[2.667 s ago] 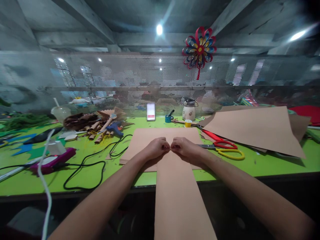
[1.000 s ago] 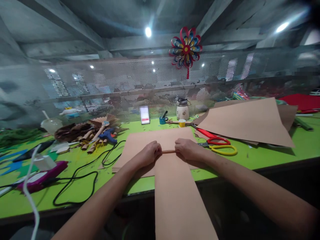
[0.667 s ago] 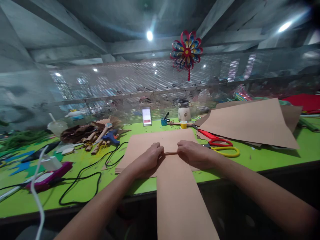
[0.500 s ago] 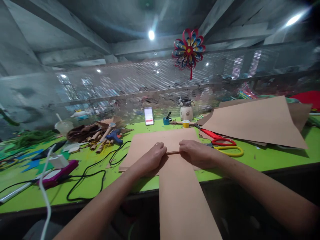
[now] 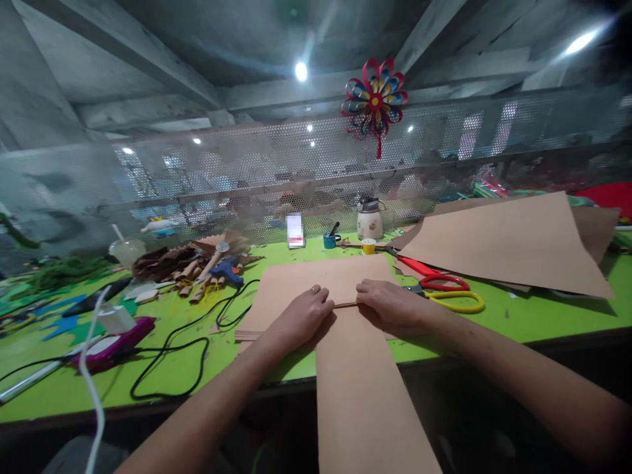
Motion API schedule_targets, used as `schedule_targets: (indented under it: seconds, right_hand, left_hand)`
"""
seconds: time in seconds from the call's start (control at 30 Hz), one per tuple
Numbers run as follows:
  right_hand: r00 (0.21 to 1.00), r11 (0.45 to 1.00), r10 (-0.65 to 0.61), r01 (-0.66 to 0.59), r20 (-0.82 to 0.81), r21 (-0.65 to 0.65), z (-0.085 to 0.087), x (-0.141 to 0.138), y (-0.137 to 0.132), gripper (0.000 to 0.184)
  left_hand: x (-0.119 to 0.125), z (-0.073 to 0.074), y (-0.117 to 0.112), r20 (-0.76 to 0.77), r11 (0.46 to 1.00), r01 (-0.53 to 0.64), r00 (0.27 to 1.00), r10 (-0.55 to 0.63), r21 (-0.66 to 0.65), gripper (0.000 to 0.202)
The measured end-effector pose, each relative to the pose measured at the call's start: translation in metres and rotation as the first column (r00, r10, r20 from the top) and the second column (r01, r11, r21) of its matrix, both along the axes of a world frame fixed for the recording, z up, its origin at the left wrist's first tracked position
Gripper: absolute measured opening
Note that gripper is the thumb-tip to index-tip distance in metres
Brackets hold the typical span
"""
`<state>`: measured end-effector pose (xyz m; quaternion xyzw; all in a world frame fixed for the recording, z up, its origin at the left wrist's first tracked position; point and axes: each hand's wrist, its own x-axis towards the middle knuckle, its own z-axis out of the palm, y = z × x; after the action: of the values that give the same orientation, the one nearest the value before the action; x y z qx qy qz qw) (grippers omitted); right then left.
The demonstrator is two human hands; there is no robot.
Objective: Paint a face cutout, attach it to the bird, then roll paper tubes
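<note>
A long strip of brown kraft paper [image 5: 368, 382] runs from the table over its front edge and down toward me. At its far end is a narrow fold or roll, gripped on the left by my left hand [image 5: 311, 313] and on the right by my right hand [image 5: 385, 301]. The fingers of both hands are closed, with the fingertips pressed on that edge. Beneath them lies a stack of brown paper sheets [image 5: 291, 280] on the green table. Red-handled scissors [image 5: 447, 282] and yellow-handled scissors [image 5: 459, 303] lie just right of my right hand.
Large brown sheets [image 5: 503, 243] cover the right side. On the left are a blue glue gun [image 5: 227, 270], its black cord, a purple power strip [image 5: 116, 345] and paper rolls. A phone [image 5: 295, 230], teal cup [image 5: 330, 240] and flask [image 5: 370, 218] stand at the back.
Both hands keep their hold on the paper's folded edge and have barely moved. The whole view has shifted very slightly.
</note>
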<state>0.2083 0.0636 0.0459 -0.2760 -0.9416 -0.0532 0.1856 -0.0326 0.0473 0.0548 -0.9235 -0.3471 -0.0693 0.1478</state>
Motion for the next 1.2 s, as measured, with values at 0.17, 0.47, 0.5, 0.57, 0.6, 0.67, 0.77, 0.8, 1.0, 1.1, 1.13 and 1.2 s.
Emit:
schedule_targets:
  seconds: [0.17,0.47,0.5,0.57,0.6,0.67,0.77,0.8,1.0,1.1,1.13,1.2]
  right_hand:
    - [0.999,0.999,-0.003,0.001,0.043,0.036,-0.003,0.0,0.0,0.019]
    - [0.997,0.995,-0.07,0.066,0.044,0.08,-0.014,-0.004,0.007,0.02]
    - [0.997,0.994,-0.072,0.068,0.042,0.091,-0.016,-0.005,0.009,0.02]
    - [0.998,0.99,-0.061,0.057,0.022,0.133,-0.021,-0.005,0.013,0.019]
    - [0.999,0.986,-0.048,0.047,0.003,0.163,-0.023,-0.006,0.015,0.019]
    - [0.999,0.973,-0.013,0.021,-0.037,0.229,-0.026,-0.007,0.018,0.019]
    - [0.997,0.955,0.035,-0.014,-0.065,0.297,-0.027,-0.01,0.018,0.018]
    - [0.997,0.95,0.045,-0.021,-0.069,0.312,-0.027,-0.011,0.018,0.018]
    - [0.992,0.924,0.08,-0.038,-0.097,0.38,-0.023,-0.017,0.012,0.018]
    - [0.991,0.913,0.082,-0.032,-0.107,0.406,-0.019,-0.018,0.009,0.02]
    - [0.991,0.913,0.078,-0.027,-0.111,0.406,-0.018,-0.018,0.008,0.02]
    - [0.992,0.92,0.063,-0.014,-0.113,0.391,-0.016,-0.018,0.006,0.021]
  left_hand:
    - [-0.002,-0.006,-0.002,0.021,1.0,-0.01,1.0,0.01,0.006,0.025]
    - [-0.007,0.007,0.019,0.297,0.881,-0.117,0.914,0.276,-0.458,0.024]
    - [-0.005,0.01,0.026,0.297,0.828,-0.143,0.889,0.348,-0.542,0.025]
    - [0.001,0.013,0.038,0.313,0.78,-0.134,0.864,0.394,-0.612,0.032]
    - [0.004,0.015,0.043,0.324,0.779,-0.118,0.863,0.388,-0.616,0.035]
    - [0.007,0.017,0.045,0.344,0.78,-0.071,0.87,0.353,-0.622,0.04]
    - [0.006,0.018,0.039,0.368,0.724,0.04,0.88,0.301,-0.688,0.046]
    - [0.004,0.019,0.036,0.385,0.702,0.079,0.876,0.29,-0.708,0.047]
    - [0.0,0.02,0.02,0.484,0.646,0.189,0.816,0.316,-0.74,0.039]
    - [0.002,0.02,0.014,0.509,0.601,0.211,0.771,0.382,-0.771,0.038]
    - [0.003,0.02,0.012,0.514,0.574,0.226,0.754,0.408,-0.787,0.038]
    - [0.003,0.019,0.008,0.526,0.484,0.289,0.704,0.477,-0.826,0.037]
